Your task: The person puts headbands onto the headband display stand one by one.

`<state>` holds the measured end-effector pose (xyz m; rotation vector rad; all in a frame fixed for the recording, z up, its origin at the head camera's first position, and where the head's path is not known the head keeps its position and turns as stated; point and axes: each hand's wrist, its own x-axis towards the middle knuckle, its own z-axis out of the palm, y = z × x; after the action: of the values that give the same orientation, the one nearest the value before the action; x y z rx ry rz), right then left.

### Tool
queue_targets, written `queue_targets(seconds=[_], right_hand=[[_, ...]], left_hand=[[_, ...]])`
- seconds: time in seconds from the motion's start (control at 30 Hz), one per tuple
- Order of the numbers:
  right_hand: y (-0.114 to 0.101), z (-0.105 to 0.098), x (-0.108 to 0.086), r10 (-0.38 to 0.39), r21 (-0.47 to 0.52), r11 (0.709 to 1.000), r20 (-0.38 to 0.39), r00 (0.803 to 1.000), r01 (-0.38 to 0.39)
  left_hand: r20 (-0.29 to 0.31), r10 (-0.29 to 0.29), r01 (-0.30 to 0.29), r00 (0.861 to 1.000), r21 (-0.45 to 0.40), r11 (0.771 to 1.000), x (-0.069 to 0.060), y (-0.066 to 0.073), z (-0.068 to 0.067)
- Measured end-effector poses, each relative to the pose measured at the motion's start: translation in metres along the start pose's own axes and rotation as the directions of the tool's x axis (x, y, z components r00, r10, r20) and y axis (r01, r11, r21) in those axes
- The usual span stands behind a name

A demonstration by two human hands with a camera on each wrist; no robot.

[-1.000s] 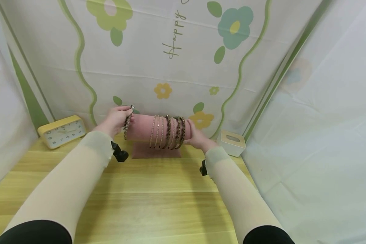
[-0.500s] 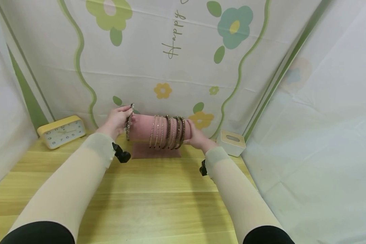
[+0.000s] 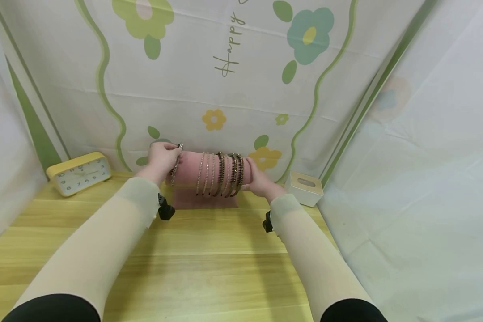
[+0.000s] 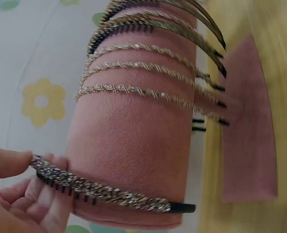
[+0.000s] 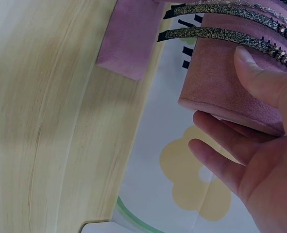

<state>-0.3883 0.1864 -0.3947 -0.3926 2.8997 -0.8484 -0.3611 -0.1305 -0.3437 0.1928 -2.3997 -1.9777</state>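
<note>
My left hand [image 3: 161, 160] pinches a sparkly beaded headband [image 4: 109, 191] by its upper part, between thumb and fingers. The headband lies across the left end of a pink velvet headband stand [image 3: 190, 170], and its black tip shows in the left wrist view. Several other headbands [image 4: 138, 92], thin beaded ones and darker wide ones, arch over the middle and right of the roll. My right hand [image 3: 261, 182] holds the roll's right end; in the right wrist view the thumb [image 5: 252, 73] presses its side and the fingers lie at the end face.
A yellow alarm clock [image 3: 79, 174] stands at the left on the wooden table [image 3: 209, 264]. A white tissue box [image 3: 305, 188] with a wooden lid is at the right. Behind the stand hangs a flowered cloth [image 3: 193, 80], and white cloth walls [image 3: 418, 188] rise at both sides.
My left hand has moved right with the headband, from just off the stand's left end to over it. The right hand stays at the right end.
</note>
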Motion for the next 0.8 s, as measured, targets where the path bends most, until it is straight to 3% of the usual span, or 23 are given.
queue_targets(seconds=[0.1,0.23,0.33,0.4,0.5,0.6,0.67,0.73,0.8], right_hand=[[-0.001,-0.001,-0.001,-0.007,0.001,1.0,0.001,1.0,0.007],[-0.002,-0.002,-0.001,-0.01,-0.001,1.0,0.002,1.0,0.01],[-0.001,-0.002,0.0,-0.012,-0.002,1.0,0.001,1.0,0.012],[0.0,-0.001,0.0,-0.01,-0.002,1.0,0.0,1.0,0.01],[0.001,0.0,0.0,-0.006,-0.003,1.0,0.002,1.0,0.006],[0.002,0.001,0.0,-0.004,-0.007,1.0,0.005,1.0,0.004],[0.002,0.001,0.0,-0.004,-0.009,1.0,0.005,1.0,0.004],[0.001,0.001,0.0,-0.003,-0.009,1.0,0.003,1.0,0.003],[0.0,0.001,-0.001,-0.003,-0.009,1.0,0.003,1.0,0.003]], left_hand=[[-0.049,0.059,-0.046,0.997,0.229,0.972,-0.005,0.006,0.001],[-0.027,0.076,-0.062,0.997,0.356,0.932,-0.007,0.009,-0.002],[0.007,0.131,-0.118,0.991,0.48,0.869,-0.005,0.008,-0.006],[0.047,0.192,-0.185,0.98,0.561,0.807,-0.002,0.006,-0.009],[0.145,0.27,-0.3,0.952,0.62,0.725,0.001,0.002,-0.016],[0.288,0.325,-0.433,0.901,0.649,0.625,0.004,-0.001,-0.024],[0.379,0.333,-0.504,0.864,0.647,0.572,0.004,-0.002,-0.029],[0.445,0.323,-0.549,0.835,0.642,0.535,0.003,-0.002,-0.033],[0.478,0.304,-0.564,0.824,0.647,0.512,0.002,-0.002,-0.037]])
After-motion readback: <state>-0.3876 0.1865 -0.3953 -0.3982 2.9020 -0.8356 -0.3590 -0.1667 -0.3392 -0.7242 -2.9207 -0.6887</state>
